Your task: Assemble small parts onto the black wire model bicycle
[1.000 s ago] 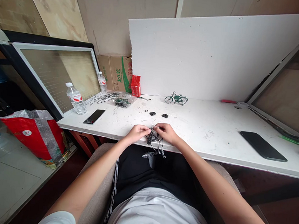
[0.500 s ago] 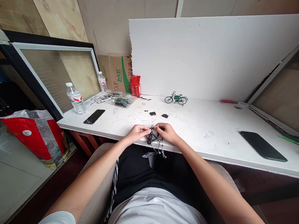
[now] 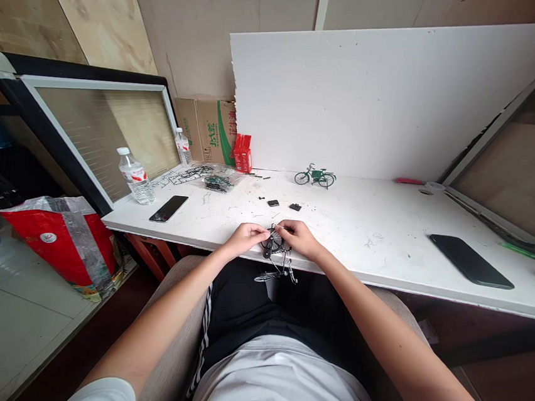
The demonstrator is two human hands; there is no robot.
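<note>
A small black model bicycle is held at the near edge of the white table, its handlebar end hanging over the edge above my lap. My left hand is closed, thumb and fingertips pinching at the upper left of its wheel. From the other side my right hand pinches the top right of the same wheel. The exact part between the fingertips is too small to make out. Just beyond my hands lie two small black parts, one on the left and one on the right.
A finished-looking green model bicycle stands at the back. Black phones lie left and right. A water bottle, a plastic bag of parts and a red box stand left on the table.
</note>
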